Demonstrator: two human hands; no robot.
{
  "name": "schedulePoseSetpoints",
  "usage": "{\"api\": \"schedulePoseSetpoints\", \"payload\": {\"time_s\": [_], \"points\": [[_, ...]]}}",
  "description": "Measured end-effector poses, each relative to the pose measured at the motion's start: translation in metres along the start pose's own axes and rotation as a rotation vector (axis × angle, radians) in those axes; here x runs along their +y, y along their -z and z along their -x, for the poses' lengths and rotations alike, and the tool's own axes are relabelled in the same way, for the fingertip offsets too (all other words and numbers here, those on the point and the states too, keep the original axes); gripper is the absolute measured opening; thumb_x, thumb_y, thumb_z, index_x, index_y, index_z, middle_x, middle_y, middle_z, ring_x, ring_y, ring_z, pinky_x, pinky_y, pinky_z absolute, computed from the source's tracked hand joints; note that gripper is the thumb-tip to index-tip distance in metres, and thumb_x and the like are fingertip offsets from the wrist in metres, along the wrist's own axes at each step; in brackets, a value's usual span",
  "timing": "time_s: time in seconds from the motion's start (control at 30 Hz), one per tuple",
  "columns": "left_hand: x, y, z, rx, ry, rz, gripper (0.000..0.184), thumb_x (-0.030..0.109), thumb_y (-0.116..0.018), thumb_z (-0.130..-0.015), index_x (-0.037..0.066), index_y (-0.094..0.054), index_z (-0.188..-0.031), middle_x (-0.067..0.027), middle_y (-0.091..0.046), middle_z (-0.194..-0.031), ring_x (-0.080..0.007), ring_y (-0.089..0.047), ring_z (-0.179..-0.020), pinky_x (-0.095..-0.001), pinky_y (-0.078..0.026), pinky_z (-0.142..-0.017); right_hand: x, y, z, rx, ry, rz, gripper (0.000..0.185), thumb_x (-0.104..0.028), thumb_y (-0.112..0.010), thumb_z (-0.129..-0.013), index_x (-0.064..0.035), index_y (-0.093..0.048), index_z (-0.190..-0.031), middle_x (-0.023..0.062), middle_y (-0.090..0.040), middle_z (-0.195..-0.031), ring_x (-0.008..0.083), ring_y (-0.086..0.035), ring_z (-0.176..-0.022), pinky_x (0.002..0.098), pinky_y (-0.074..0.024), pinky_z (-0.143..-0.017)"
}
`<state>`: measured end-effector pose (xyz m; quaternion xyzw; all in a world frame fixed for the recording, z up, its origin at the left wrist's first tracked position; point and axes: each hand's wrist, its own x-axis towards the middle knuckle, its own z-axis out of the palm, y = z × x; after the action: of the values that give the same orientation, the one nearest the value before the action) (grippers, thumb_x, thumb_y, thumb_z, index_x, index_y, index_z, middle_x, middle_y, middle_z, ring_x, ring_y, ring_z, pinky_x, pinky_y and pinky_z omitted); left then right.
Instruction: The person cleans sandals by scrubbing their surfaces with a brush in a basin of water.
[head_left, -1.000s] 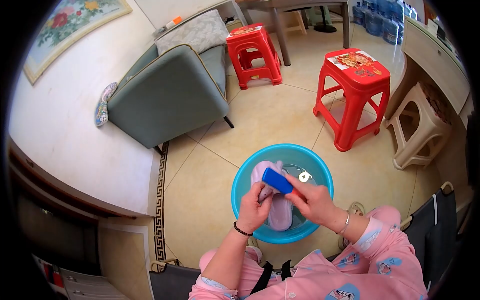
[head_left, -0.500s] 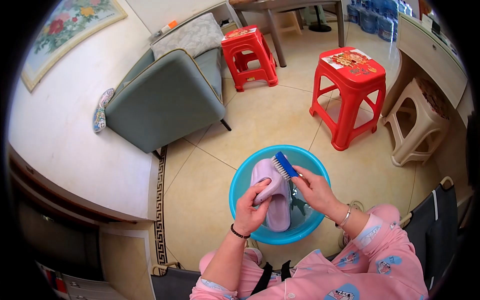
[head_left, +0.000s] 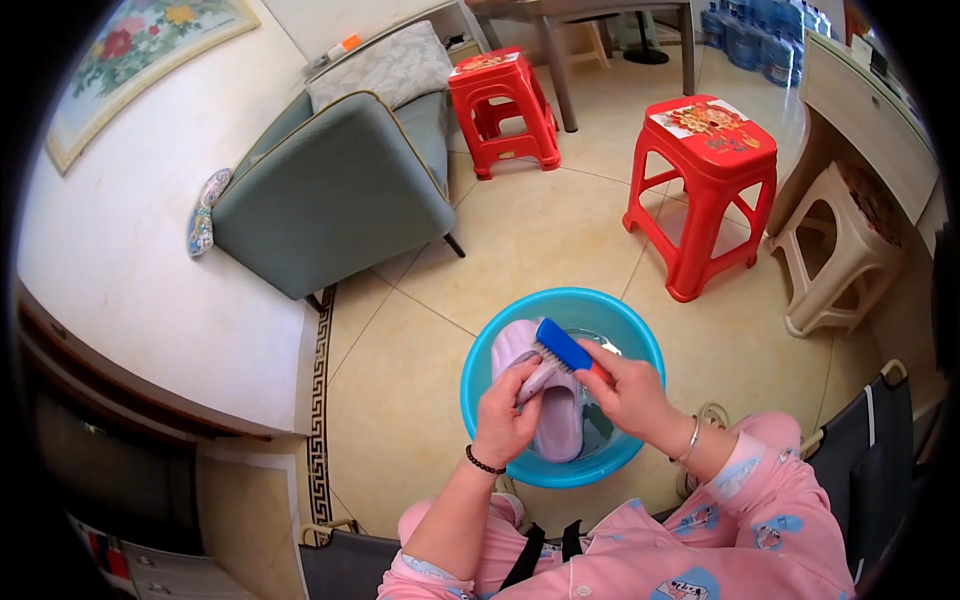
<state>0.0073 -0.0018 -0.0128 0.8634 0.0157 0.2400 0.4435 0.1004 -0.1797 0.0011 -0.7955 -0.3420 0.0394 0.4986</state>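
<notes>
Over a blue basin with water in it, my left hand grips a light purple slipper by its strap. A second purple slipper appears below it inside the basin; where one ends and the other begins is partly hidden. My right hand is closed round the red handle of a brush with a blue back and pale bristles. The bristles point down and left and touch or nearly touch the strap beside my left fingers.
Ahead stand two red stools and a grey-green armchair. A beige stool is at the right under a desk. Water bottles stand far back, past a table.
The brush was lifted off to the slipper's upper right half a second ago; now it is lower and tilted over the strap. The slipper has shifted slightly left.
</notes>
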Motion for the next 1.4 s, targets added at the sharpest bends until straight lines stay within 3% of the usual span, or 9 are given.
{"api": "schedulePoseSetpoints", "payload": {"time_s": [0.17,0.4,0.57,0.67,0.87,0.93,1.07,1.13,1.4], "points": [[0.003,0.0,-0.001,0.006,-0.128,0.03,0.033,-0.006,-0.061,-0.08,0.0,-0.06,-0.112,-0.0173,-0.063,-0.118,-0.0308,-0.061,-0.11,-0.0335,-0.049,-0.09,0.009,0.004,-0.005,0.022,-0.119,-0.014,0.038,-0.032,-0.063,-0.089,-0.0109,-0.06,-0.121,0.0187,-0.066,-0.085,0.037,-0.064,-0.072,0.0424,-0.0493,-0.06],[0.005,0.004,0.002,-0.043,0.011,0.075,0.033,-0.005,-0.062,-0.081,0.0,-0.059,-0.114,-0.0176,-0.063,-0.118,-0.0299,-0.062,-0.11,-0.0341,-0.049,-0.09,-0.001,0.0,-0.001,0.037,-0.032,-0.194,0.04,-0.029,-0.067,-0.087,-0.0093,-0.061,-0.121,0.0192,-0.066,-0.084,0.0356,-0.065,-0.073,0.0377,-0.05,-0.062],[0.005,0.007,0.002,-0.126,0.081,-0.009,0.034,-0.005,-0.061,-0.08,0.0,-0.059,-0.114,-0.0176,-0.063,-0.116,-0.0314,-0.062,-0.107,-0.0346,-0.05,-0.089,0.001,-0.001,0.002,-0.013,0.063,-0.148,0.041,-0.029,-0.067,-0.087,-0.0081,-0.06,-0.121,0.0197,-0.065,-0.083,0.0347,-0.065,-0.072,0.0367,-0.0502,-0.061],[0.0,0.004,0.003,-0.055,-0.045,-0.037,0.035,-0.005,-0.062,-0.079,-0.001,-0.059,-0.113,-0.0176,-0.064,-0.115,-0.0321,-0.062,-0.106,-0.0346,-0.05,-0.088,0.003,0.002,-0.003,-0.032,-0.027,-0.171,0.039,-0.029,-0.065,-0.088,-0.0071,-0.061,-0.12,0.0199,-0.065,-0.084,0.0347,-0.065,-0.072,0.0371,-0.0502,-0.062],[0.0,0.002,0.004,-0.008,-0.017,0.134,0.034,-0.005,-0.062,-0.081,-0.001,-0.059,-0.115,-0.016,-0.063,-0.118,-0.0276,-0.061,-0.111,-0.0322,-0.048,-0.093,0.004,0.006,-0.008,-0.063,-0.166,-0.183,0.036,-0.029,-0.062,-0.09,-0.0057,-0.061,-0.117,0.0198,-0.066,-0.088,0.0355,-0.065,-0.076,0.0384,-0.0499,-0.066],[0.002,0.005,0.005,-0.053,0.057,0.202,0.03,-0.003,-0.063,-0.086,-0.001,-0.057,-0.116,-0.0136,-0.062,-0.121,-0.017,-0.058,-0.11,-0.028,-0.045,-0.093,0.004,0.005,-0.009,-0.064,-0.176,-0.172,0.035,-0.029,-0.062,-0.091,-0.0054,-0.061,-0.117,0.0197,-0.066,-0.088,0.0357,-0.064,-0.077,0.0388,-0.0498,-0.066],[0.004,0.004,0.005,-0.035,0.068,0.312,0.029,-0.002,-0.064,-0.086,0.0,-0.056,-0.114,-0.0128,-0.062,-0.12,-0.0152,-0.059,-0.107,-0.0264,-0.046,-0.091,0.011,0.005,-0.01,-0.066,-0.225,-0.177,0.036,-0.03,-0.06,-0.091,-0.0048,-0.061,-0.117,0.0195,-0.066,-0.086,0.0338,-0.064,-0.076,0.0384,-0.0494,-0.068],[0.005,0.008,0.005,-0.011,0.221,0.495,0.028,-0.001,-0.065,-0.086,0.001,-0.055,-0.112,-0.0107,-0.062,-0.117,-0.0137,-0.059,-0.103,-0.0258,-0.047,-0.089,0.012,0.005,-0.01,-0.078,-0.252,-0.186,0.036,-0.03,-0.059,-0.092,-0.0045,-0.061,-0.117,0.0196,-0.066,-0.085,0.0332,-0.064,-0.075,0.0381,-0.0493,-0.068],[-0.006,0.022,0.006,-0.016,0.199,0.7,0.027,-0.003,-0.064,-0.086,0.0,-0.054,-0.111,-0.012,-0.062,-0.118,-0.0124,-0.059,-0.103,-0.0257,-0.047,-0.089,0.018,0.005,-0.014,-0.029,-0.323,-0.181,0.039,-0.032,-0.058,-0.092,-0.0039,-0.061,-0.119,0.0195,-0.066,-0.084,0.0313,-0.064,-0.075,0.0373,-0.0489,-0.068]]}}
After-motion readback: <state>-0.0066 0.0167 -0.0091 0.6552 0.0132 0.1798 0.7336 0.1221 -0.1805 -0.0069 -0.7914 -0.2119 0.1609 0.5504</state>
